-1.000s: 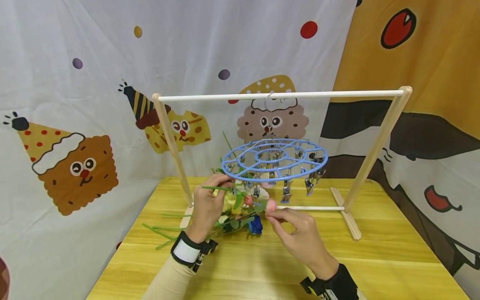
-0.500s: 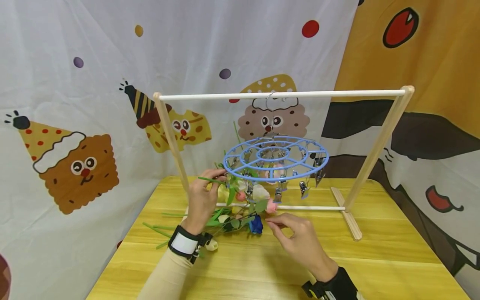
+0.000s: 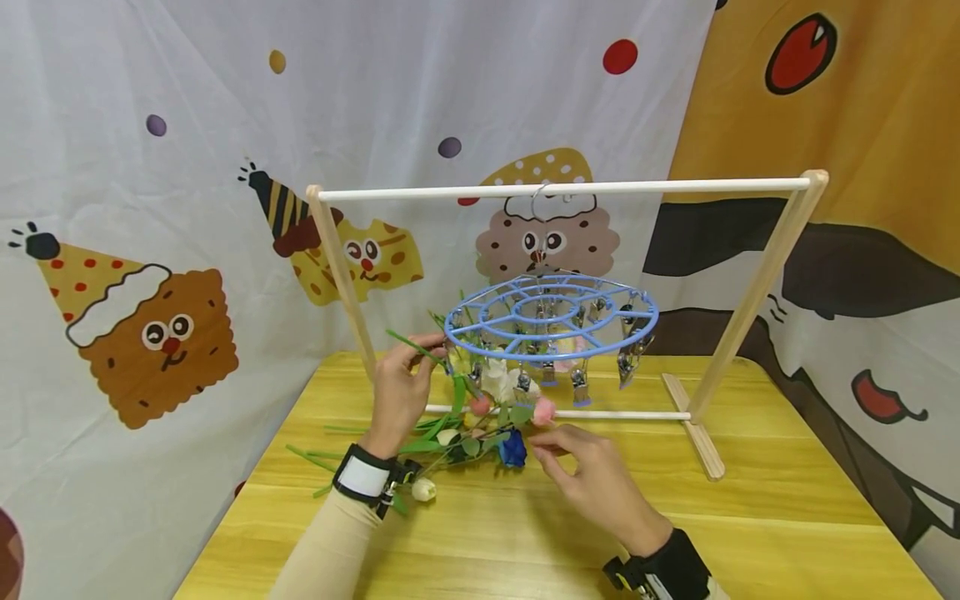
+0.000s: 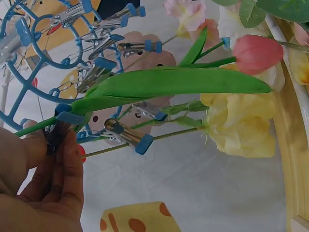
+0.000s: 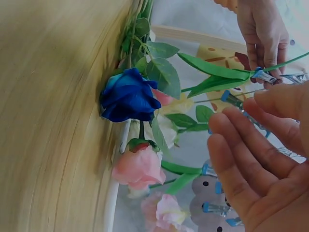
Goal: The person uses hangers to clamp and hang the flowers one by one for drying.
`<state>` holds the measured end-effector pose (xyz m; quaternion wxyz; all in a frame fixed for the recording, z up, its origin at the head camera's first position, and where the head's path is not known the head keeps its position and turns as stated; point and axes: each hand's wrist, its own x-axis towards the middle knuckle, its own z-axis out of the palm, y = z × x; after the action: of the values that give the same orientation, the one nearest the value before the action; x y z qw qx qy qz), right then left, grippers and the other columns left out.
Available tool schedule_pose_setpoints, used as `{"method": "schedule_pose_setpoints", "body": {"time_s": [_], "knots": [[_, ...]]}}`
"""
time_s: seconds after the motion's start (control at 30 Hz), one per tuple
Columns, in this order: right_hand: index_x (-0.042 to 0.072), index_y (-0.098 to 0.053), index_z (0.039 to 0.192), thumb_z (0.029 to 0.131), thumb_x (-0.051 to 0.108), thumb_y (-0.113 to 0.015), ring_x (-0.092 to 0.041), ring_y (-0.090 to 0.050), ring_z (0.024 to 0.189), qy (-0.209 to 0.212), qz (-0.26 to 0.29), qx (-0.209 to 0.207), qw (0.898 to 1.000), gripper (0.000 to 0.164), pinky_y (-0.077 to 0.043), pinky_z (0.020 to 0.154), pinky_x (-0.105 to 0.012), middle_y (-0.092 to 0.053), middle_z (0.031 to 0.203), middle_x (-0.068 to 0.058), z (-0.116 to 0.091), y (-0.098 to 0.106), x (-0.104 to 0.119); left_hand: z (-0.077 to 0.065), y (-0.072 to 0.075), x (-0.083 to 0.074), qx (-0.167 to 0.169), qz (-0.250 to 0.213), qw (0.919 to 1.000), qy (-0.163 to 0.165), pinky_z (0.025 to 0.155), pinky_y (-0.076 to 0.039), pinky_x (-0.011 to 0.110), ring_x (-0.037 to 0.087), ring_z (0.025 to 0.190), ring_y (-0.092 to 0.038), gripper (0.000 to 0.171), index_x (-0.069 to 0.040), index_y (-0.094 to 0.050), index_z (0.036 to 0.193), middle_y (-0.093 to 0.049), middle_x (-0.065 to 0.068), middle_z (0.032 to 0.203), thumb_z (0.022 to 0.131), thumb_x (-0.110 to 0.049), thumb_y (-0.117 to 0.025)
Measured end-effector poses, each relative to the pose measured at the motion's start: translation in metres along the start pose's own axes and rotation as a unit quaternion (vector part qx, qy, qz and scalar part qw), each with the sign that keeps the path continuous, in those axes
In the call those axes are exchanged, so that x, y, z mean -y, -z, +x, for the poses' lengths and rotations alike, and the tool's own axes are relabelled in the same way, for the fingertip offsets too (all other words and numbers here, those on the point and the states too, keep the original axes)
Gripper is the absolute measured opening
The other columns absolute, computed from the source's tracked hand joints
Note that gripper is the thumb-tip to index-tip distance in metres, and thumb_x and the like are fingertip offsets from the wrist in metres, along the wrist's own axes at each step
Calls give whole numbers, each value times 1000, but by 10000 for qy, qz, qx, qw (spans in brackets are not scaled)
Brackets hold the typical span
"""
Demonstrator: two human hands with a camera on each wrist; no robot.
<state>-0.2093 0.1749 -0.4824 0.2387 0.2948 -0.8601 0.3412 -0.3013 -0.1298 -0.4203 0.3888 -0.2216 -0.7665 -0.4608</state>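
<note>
Below the printed cloth backdrop (image 3: 390,100), I note one table (image 3: 787,517) surfaced in yellow wood grain. On it stands one rack (image 3: 675,187): pale wooden side posts, two white rails. One round blue hanger (image 3: 546,356), openwork of rings and spokes, hangs by a metal hook from the upper rail.

Two hands are present. The left hand (image 3: 400,390), at the hanger's left rim, pinches one clip (image 4: 68,116) between thumb and fingers. The right hand (image 3: 592,475) is relaxed, fingers loosely bent, holding nothing.

One tulip hangs head-down, its stem at the mouth of the pinched clip, right beside the left fingertips; smooth blade-like leaf (image 4: 169,82), rounded coral-pink head (image 4: 258,54). Whether the clip bites is indeterminable. Near it: one ruffled yellow blossom (image 4: 244,128).

Near the right fingertips: one blue rose (image 3: 513,448), petals layered, and one pink rose (image 3: 543,411). One pale bud (image 3: 423,489) lies on the table.

Clips are metal, blue-tipped; over six counted, exact total obscured.
</note>
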Motion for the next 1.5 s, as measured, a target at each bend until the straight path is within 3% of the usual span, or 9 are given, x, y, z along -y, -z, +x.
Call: {"method": "schedule_pose_setpoints", "body": {"time_s": [0.17, 0.47, 0.57, 0.67, 0.8, 0.93, 1.1, 1.2, 1.5], "knots": [[16, -88, 127, 105, 12, -89, -11, -82, 97, -193, -122, 439, 9988, 23, -66, 79, -26, -87, 125, -1, 5, -6, -1, 0, 0, 3, 187, -129, 9995, 218, 92, -69, 22, 33, 102, -89, 20, -2, -87, 126, -90, 16, 120, 107, -4, -82], [12, -84, 133, 108, 15, -86, -23, -83, 106, 39, -30, 964, 9953, 25, -69, 85, -36, -84, 124, -2, 17, -24, -5, -4, 5, 5, 694, -162, 9956, 615, 100, -72, 37, 31, 117, -86, 28, -7, -82, 142, -86, 14, 136, 117, -5, -70], [11, -84, 133, 108, 15, -87, -22, -83, 109, 155, -40, 1011, 9948, 26, -71, 92, -38, -84, 126, -3, 22, -30, -6, -8, 8, 6, 861, -69, 9927, 841, 99, -72, 43, 31, 115, -86, 29, -6, -80, 145, -86, 15, 136, 118, -7, -68], [9, -85, 131, 105, 12, -89, -23, -83, 110, 344, -72, 991, 9945, 26, -72, 95, -38, -84, 125, -5, 27, -35, -6, -14, 11, 8, 1071, 199, 9890, 1003, 96, -73, 50, 33, 109, -86, 23, -3, -82, 137, -87, 17, 127, 119, -8, -68], [8, -86, 128, 102, 9, -91, -23, -80, 107, 485, -264, 1065, 9928, 27, -71, 89, -34, -83, 121, -6, 32, -44, -7, -28, 15, 10, 1620, 642, 9752, 1364, 91, -73, 49, 30, 105, -86, 18, -6, -85, 127, -88, 13, 115, 118, -13, -71], [12, -86, 131, 104, 13, -91, -20, -75, 110, 514, -576, 1346, 9879, 28, -68, 89, -33, -81, 124, -3, 36, -53, -7, -44, 19, 10, 2417, 907, 9513, 1683, 86, -71, 41, 21, 102, -83, 17, -10, -86, 125, -87, 7, 110, 118, -20, -72], [15, -86, 127, 103, 17, -93, -21, -73, 115, 746, -896, 1568, 9807, 26, -65, 97, -37, -82, 127, -2, 43, -65, -7, -57, 19, 10, 3402, 1042, 9249, 1338, 69, -58, 27, 9, 81, -72, 15, -14, -87, 114, -85, 2, 99, 117, -22, -74], [15, -88, 122, 100, 17, -96, -24, -73, 115, 919, -1125, 1617, 9761, 23, -64, 100, -41, -84, 126, -3, 45, -75, -8, -64, 15, 9, 3727, 1122, 9147, 1090, 63, -51, 24, 5, 72, -64, 15, -14, -88, 111, -83, -1, 95, 116, -20, -75], [26, -86, 96, 90, 25, -105, -22, -66, 104, 1153, -2055, 1386, 9619, 19, -57, 88, -39, -79, 116, 1, 43, -95, -15, -74, 1, 6, 3991, 1315, 9056, 583, 72, -60, 23, 7, 85, -75, 4, -14, -89, 110, -87, 0, 103, 106, -15, -88]]}}
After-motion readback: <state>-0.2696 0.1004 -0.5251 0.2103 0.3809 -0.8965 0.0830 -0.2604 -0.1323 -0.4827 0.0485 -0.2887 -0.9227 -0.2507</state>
